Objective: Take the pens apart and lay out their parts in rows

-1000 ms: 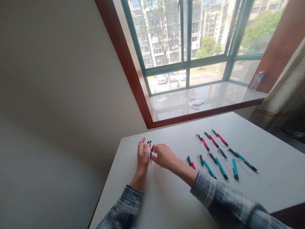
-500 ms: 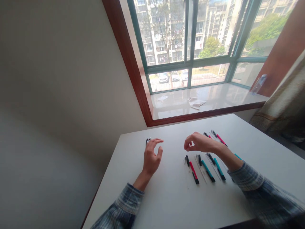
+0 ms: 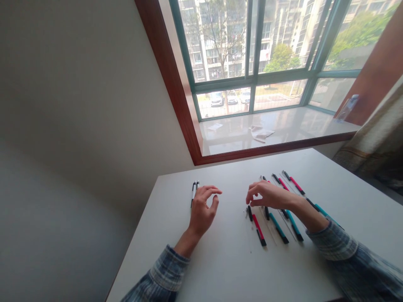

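Observation:
My left hand (image 3: 204,208) hovers over the left part of the table, fingers curved and the thumb apart from them, holding nothing. Just beyond it lie white-and-black pens (image 3: 193,193), partly covered by the hand. Over the near row of pen parts is my right hand (image 3: 266,195), bent at the wrist with fingers loosely curled and apart; nothing shows in it. Its fingertips are close to a small black pen piece (image 3: 249,213). Below lie a red pen barrel (image 3: 259,230), a teal barrel (image 3: 278,227) and another teal barrel (image 3: 294,225), with thin refills between them.
On the white table (image 3: 217,268), a far row has more red-and-black pen parts (image 3: 297,185). A teal barrel (image 3: 324,211) lies by the right sleeve. On the windowsill beyond are a crumpled cloth (image 3: 260,134) and a clear bottle (image 3: 347,108). A wall rises on the left.
My right hand has come slightly nearer and lower, toward the near black pen piece, with its fingers more apart. The left hand has shifted a little right, exposing more of the white-and-black pens.

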A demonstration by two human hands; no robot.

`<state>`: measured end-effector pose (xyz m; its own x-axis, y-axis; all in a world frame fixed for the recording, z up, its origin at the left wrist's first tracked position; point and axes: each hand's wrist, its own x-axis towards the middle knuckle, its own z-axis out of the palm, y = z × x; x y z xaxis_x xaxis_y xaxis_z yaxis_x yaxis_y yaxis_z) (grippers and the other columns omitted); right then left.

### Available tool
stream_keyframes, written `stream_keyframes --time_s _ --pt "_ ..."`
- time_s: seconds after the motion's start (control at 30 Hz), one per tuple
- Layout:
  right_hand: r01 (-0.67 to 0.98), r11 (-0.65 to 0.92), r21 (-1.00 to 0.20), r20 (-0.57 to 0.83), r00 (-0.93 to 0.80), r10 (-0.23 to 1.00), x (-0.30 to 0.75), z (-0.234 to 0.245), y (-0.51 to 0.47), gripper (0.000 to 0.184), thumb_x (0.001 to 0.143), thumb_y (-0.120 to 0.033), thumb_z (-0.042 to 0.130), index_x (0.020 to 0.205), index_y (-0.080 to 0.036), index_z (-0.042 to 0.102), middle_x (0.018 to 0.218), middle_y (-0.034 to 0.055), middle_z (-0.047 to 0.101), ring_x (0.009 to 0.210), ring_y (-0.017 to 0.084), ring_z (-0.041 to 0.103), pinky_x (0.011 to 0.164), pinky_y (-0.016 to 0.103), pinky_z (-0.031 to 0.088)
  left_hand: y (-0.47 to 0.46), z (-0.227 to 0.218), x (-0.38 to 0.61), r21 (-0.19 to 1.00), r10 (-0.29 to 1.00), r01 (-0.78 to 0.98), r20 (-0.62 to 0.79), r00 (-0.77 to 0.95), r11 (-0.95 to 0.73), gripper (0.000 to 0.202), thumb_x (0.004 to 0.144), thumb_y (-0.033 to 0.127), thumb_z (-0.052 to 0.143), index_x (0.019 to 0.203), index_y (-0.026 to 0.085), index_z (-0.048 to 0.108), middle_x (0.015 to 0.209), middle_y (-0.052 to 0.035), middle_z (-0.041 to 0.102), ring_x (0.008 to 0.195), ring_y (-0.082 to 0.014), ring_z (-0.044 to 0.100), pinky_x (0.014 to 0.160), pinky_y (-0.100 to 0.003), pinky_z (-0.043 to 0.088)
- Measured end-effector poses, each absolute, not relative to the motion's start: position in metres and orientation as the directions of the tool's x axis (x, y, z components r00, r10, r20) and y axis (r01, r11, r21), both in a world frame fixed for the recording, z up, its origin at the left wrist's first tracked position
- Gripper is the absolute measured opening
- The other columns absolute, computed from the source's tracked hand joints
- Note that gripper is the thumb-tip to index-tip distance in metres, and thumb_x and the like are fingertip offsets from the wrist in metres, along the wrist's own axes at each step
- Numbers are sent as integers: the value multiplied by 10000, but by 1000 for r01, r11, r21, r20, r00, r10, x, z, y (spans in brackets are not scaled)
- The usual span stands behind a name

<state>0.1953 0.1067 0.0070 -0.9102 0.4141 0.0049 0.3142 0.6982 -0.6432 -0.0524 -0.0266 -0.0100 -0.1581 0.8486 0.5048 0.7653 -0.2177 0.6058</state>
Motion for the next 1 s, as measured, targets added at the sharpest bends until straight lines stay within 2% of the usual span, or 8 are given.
stream_keyframes --time_s 0.27,0.5,0.67,0.77,1.0 --pt "378 680 -628 -122 -911 394 196 10 108 348 819 -550 736 869 -208 781 854 32 665 741 167 576 645 280 412 -25 -13 -51 603 867 756 489 -96 -257 201 915 158 562 894 257 736 1000 -37 718 1028 -241 623 956 -409 485" --pt "379 702 -604 -139 -917 375 195 8 103 285 837 -496 740 864 -217 795 834 29 675 725 163 577 630 274 406 -26 -14 -51 604 871 756 483 -94 -253 216 914 135 558 879 255 734 969 -25 716 1001 -231 622 938 -394 481" --pt "359 738 -572 -28 -907 419 191 8 101 236 903 -405 677 877 -198 787 821 36 677 701 152 575 650 271 410 -26 -14 -50 598 873 759 481 -84 -256 211 918 145 558 881 255 734 967 -28 715 999 -232 623 939 -403 486" --pt "351 752 -557 3 -905 425 190 9 100 230 905 -404 674 889 -201 782 817 37 671 704 156 580 657 273 414 -26 -13 -49 591 876 765 476 -74 -257 193 913 158 572 882 257 735 968 -32 715 1002 -238 624 935 -409 491" --pt "350 730 -587 -26 -909 416 194 7 102 187 922 -320 645 1023 -236 779 959 50 703 782 172 633 720 288 452 -27 -13 -48 578 878 774 475 -59 -260 179 911 179 585 893 265 741 959 -37 714 1004 -245 626 929 -417 500"
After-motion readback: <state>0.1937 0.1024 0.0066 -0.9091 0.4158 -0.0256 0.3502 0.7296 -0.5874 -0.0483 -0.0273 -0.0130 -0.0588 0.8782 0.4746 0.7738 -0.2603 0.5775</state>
